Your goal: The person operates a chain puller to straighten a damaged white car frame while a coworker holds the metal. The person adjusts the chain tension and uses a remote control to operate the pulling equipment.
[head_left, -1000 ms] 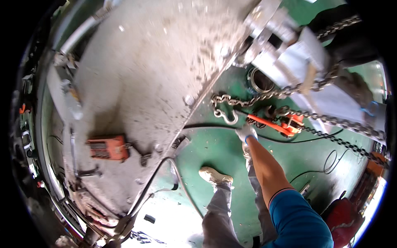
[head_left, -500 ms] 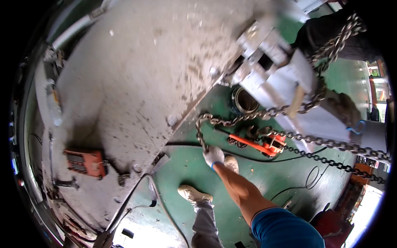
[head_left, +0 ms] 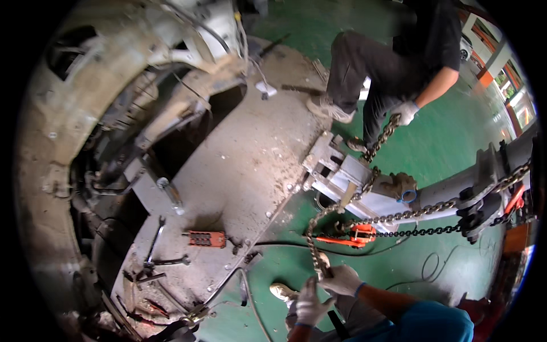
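A heavy steel chain [head_left: 311,236] drapes over the grey steel arm [head_left: 393,199] and comes down toward me. My right hand [head_left: 343,280], in a light work glove, is closed around its near end. Beside that end is my left hand [head_left: 310,306], also gloved, with fingers stretched upward and thumb apart; I see nothing in it. Across the arm, a co-worker's gloved hand [head_left: 405,113] grips the chain's other stretch [head_left: 383,137]. An orange lever chain hoist [head_left: 360,232] hangs low or lies by the arm, with chains running right from it.
A worn grey metal platform [head_left: 245,171] fills the middle, under a stripped vehicle body [head_left: 48,188] at left. On it lie an orange tool case [head_left: 207,239], wrenches [head_left: 156,242] and loose tools. A dark hose [head_left: 285,245] crosses the green floor [head_left: 268,265]. The co-worker [head_left: 376,68] stands at the far side.
The view has swung up and back, showing the vehicle body and co-worker. My left hand has come into view beside the chain's end. My right hand still holds the chain.
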Tool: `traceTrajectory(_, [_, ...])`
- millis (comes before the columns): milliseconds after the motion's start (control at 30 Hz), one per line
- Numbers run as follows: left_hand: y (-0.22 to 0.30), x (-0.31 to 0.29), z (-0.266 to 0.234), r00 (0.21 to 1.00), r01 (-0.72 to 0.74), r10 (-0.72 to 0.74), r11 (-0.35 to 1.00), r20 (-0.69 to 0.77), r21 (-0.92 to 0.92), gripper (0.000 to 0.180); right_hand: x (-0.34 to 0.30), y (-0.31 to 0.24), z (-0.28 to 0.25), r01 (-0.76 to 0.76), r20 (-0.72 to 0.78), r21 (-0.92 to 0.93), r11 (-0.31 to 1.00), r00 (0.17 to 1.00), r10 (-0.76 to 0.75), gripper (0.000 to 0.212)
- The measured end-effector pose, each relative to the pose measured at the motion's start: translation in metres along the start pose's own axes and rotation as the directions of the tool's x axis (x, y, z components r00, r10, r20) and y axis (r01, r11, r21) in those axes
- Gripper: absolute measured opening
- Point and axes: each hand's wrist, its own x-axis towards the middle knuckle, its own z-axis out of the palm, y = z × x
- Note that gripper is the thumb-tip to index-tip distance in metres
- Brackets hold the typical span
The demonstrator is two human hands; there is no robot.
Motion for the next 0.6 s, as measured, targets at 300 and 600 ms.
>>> traceTrajectory(300, [0.126,-0.019,-0.060,0.933,-0.213,0.184,0.975,-0.309,-0.063,0.066,-0.123,-0.082,-0.100,0.444,-0.010,0.012,0.896,0.896,-0.444,0.043])
traceTrajectory(600, [0.204,-0.040,-0.105,0.859,0.070,-0.509,0.223,-0.055,-0.972,0.034,-0.130,-0.055,-0.143,0.825,-0.311,0.133,0.549,0.561,-0.767,0.052])
